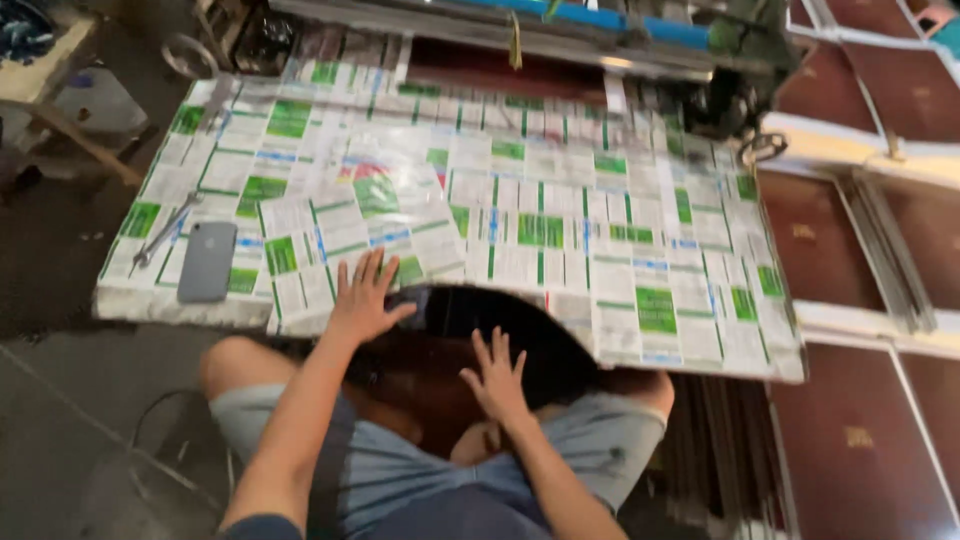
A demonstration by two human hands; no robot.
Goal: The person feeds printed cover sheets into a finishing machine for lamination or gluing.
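While the head camera looks down over bent knees in grey shorts (400,470), the left hand (365,298) lies flat with fingers spread on the near edge of a glossy printed sheet (560,230), gripping nothing. That sheet, patterned with green, white and blue blocks, covers a low worktable and curls upward at the front, showing a dark gap beneath it. The right hand (497,378) hovers open, fingers splayed, just below that lifted edge over a dark reddish-brown panel (420,365); whether it touches the panel I cannot tell. On the sheet's left part rest a grey phone (208,261) and, just beside it, a metal wrench (165,229). More brown panels (860,440) lie on the right.
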